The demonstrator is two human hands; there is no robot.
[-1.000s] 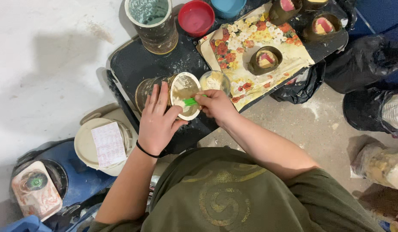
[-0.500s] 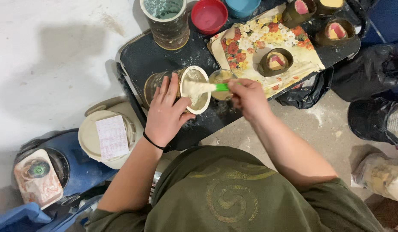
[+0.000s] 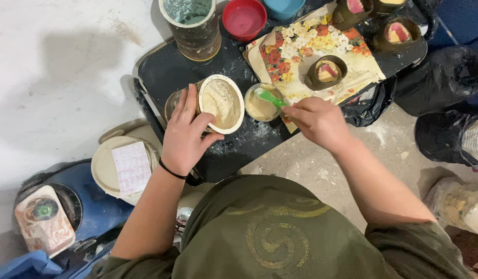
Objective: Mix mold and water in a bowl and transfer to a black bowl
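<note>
My left hand (image 3: 186, 135) grips a tilted round mould (image 3: 221, 104), its inside coated with cream-coloured paste, on a black tray (image 3: 166, 67). My right hand (image 3: 317, 120) holds a green spatula (image 3: 270, 97) whose tip dips into a small bowl of cream paste (image 3: 258, 106) just right of the mould. A black band sits on my left wrist.
A floral sheet (image 3: 301, 46) on the tray carries several dark cups with pink and cream fillings, one cup (image 3: 326, 72) close to my right hand. A tall jar (image 3: 191, 27), a red bowl (image 3: 244, 18) and a blue bowl stand behind. A white lidded bucket (image 3: 107, 168) sits left.
My right hand has drawn the spatula out of the mould and moved right to the small bowl. My left hand still holds the mould, tipped a little more.
</note>
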